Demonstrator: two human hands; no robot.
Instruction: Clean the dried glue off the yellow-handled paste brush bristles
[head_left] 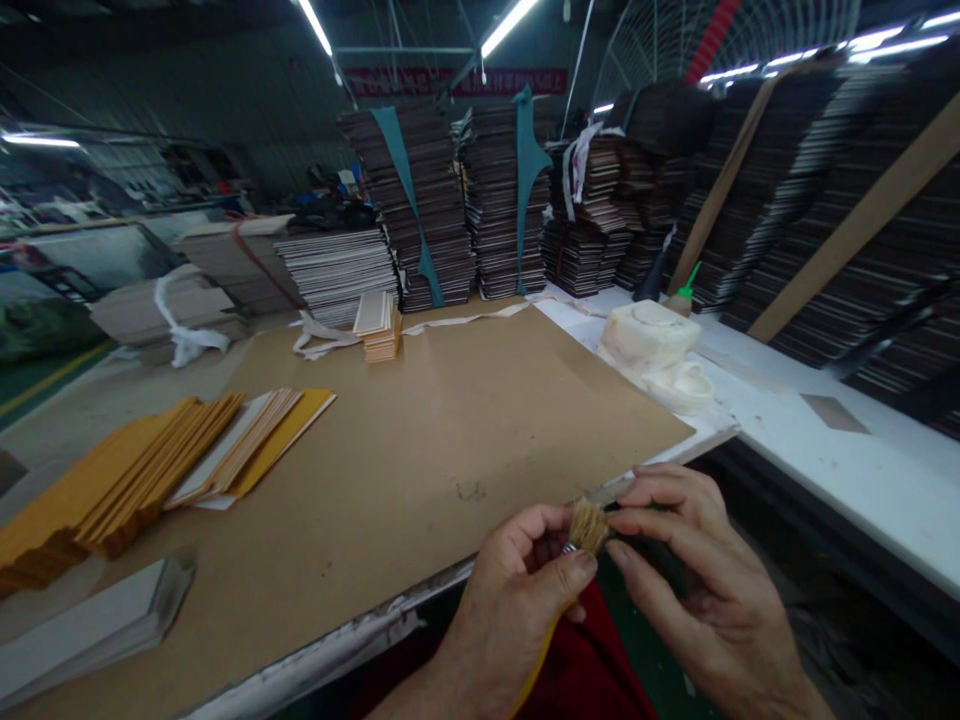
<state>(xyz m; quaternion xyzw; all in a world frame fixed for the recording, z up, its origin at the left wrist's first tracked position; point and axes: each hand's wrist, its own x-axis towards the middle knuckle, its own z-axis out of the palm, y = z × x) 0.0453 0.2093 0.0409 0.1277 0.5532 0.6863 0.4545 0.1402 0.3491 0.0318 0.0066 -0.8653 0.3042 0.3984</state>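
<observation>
My left hand (517, 580) is closed around a brush with tan bristles (589, 525), a metal band and a yellow handle (538, 670). The bristles point up and away from me, just over the table's front edge. My right hand (697, 580) is beside the bristle end, its fingers bent. Its index fingertip is at the bristles' right side, and a small gap shows between thumb and index finger. Under both hands is red cloth (600, 640).
Brown board (450, 420) covers the table. Yellow-orange strips (127, 470) and pale strips (90, 630) lie at left; a small stack (377, 325) stands farther back. A white plastic container (651, 335) and a green-tipped bottle (682, 297) are at right. Tall dark stacks (506, 200) line the back.
</observation>
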